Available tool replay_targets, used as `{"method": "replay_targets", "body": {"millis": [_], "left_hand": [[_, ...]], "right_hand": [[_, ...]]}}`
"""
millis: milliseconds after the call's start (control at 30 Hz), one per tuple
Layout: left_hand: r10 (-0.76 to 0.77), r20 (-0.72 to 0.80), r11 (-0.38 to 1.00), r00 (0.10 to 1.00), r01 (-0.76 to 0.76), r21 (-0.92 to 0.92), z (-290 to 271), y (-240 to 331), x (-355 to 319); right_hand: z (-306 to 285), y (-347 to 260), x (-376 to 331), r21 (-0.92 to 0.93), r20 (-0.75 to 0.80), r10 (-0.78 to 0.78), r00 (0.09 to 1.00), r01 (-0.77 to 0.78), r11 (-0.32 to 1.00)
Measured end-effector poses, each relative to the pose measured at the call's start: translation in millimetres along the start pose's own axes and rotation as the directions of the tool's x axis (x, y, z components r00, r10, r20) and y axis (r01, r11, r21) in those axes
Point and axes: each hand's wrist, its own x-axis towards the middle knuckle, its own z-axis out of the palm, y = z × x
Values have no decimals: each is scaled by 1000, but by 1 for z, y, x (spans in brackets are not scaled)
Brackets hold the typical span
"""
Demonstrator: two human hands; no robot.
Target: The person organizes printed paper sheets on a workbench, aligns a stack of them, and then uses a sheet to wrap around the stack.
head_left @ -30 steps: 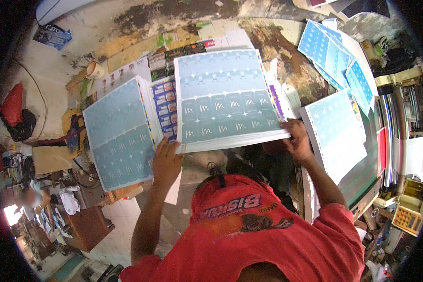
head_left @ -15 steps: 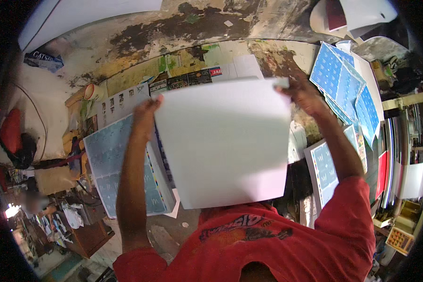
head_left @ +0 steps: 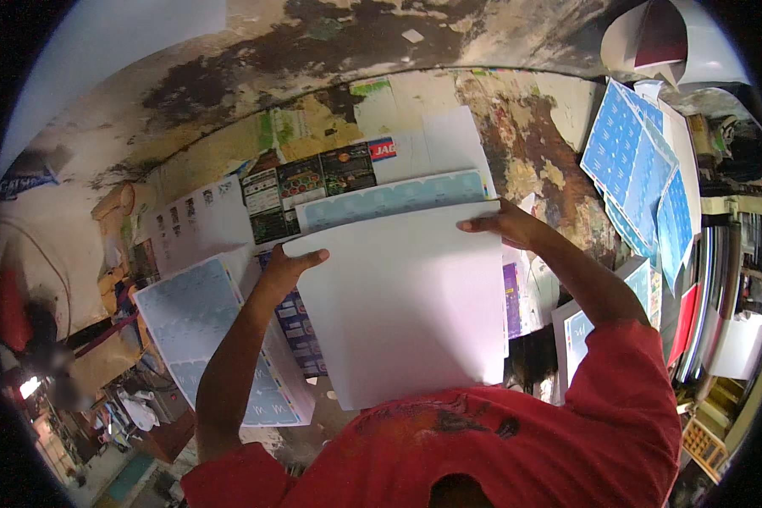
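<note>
Illumination is moderate and uneven. The white sheet at centre is the brightest surface, close to overexposed, with little surface detail. A small glaring light source sits at the lower left; the area around it is smeared and out of focus. The upper left corner is a pale, washed-out patch. The stained counter reads in muted mid-tones with soft, undefined shadows. The left hand casts a faint shadow on the sheet edge. Fisheye distortion is strong: straight edges bow toward the rim, and a black vignette closes all four corners. The right edge is dim and compressed. Central sharpness is acceptable; fine detail softens outward.
</note>
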Motion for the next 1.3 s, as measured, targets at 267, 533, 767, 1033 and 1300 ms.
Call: {"method": "replay_targets", "body": {"millis": [267, 533, 767, 1033, 1300], "left_hand": [[368, -195, 879, 909, -272, 391, 73, 27, -56], [521, -8, 592, 854, -354, 725, 90, 1, -58], [547, -51, 576, 836, -332, 747, 90, -22, -50], [433, -169, 818, 885, -308, 485, 36, -27, -18], [731, -349, 634, 586, -395, 665, 90, -59, -135]], "right_hand": [[74, -19, -35, -606, -177, -206, 962, 58, 793], [105, -8, -29, -854, -82, -313, 946, 95, 512], [93, 17, -21, -879, -63, -378, 924, 128, 459], [38, 15, -11, -698, -224, -246, 943, 21, 716], [154, -57, -145, -430, -257, -544, 799, 409, 805]]}}
